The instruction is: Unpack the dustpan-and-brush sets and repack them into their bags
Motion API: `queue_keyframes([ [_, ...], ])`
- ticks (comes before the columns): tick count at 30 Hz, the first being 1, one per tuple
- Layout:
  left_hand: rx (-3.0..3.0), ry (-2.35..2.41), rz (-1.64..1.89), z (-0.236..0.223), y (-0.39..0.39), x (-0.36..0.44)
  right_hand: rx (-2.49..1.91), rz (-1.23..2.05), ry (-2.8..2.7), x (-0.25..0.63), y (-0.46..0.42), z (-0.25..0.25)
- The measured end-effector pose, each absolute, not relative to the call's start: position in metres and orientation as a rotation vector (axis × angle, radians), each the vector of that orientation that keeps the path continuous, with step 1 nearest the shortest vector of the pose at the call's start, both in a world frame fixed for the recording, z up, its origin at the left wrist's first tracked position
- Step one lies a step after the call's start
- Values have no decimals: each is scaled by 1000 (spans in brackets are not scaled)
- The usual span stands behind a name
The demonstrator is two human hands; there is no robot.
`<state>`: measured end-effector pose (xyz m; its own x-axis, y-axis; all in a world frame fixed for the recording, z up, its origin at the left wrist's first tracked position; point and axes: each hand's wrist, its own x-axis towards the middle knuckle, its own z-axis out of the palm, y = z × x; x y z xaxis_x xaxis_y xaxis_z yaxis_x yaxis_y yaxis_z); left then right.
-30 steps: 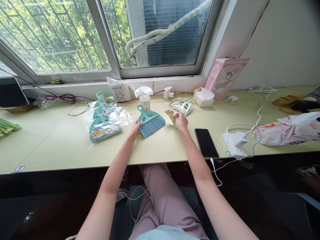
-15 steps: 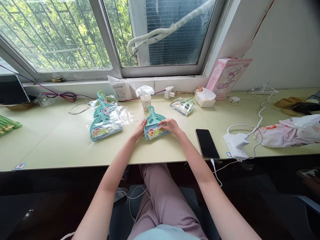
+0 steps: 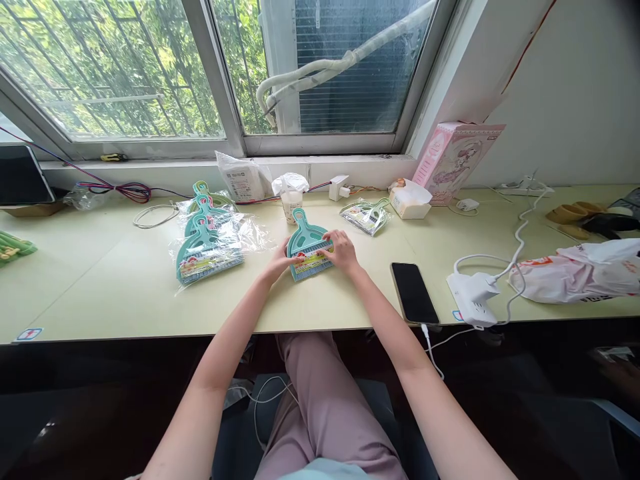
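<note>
In front of me a small teal dustpan (image 3: 306,235) stands with its handle pointing to the window. A blue-bristled brush (image 3: 313,269) with a colourful label lies across its pan. My left hand (image 3: 279,261) grips the left edge of the set, thumb over the label. My right hand (image 3: 342,252) pinches the right edge, its fingers bent over the rim and label. To the left, several similar dustpan sets (image 3: 207,257) overlap in clear plastic wrapping. Another wrapped set with a light green handle (image 3: 367,215) lies farther back on the right.
Behind the dustpan a covered cup (image 3: 291,197) stands near the wall. A phone (image 3: 414,293), a power strip (image 3: 473,300) and a plastic bag (image 3: 583,272) are on the right. A tissue pack (image 3: 411,200) and a pink box (image 3: 457,163) stand at the back of the table (image 3: 125,287).
The dustpan and brush have tilted slightly, with the label straighter along the brush. My left thumb now lies over the label, and my right fingers have shifted to the right edge.
</note>
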<state>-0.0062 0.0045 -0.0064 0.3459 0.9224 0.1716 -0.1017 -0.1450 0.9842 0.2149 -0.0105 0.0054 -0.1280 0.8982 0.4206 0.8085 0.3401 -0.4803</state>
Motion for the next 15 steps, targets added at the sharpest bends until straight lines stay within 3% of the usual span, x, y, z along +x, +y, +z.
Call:
queue_keyframes([
  [3, 1402, 833, 1153, -5, 5, -7, -1570, 61, -1648, 212, -10, 6],
  [5, 1374, 848, 1209, -3, 5, -7, -1621, 164, -1369, 212, -6, 6],
  [8, 1345, 844, 1307, 1, 5, -7, -1518, 664, -1062, 212, 1, 2],
  [12, 1342, 834, 1380, 2, 6, -9, -1021, 1392, -982, 200, 1, -7],
  [15, 1386, 861, 1386, 0, 6, -9, -859, 1579, -1007, 186, -3, -14],
])
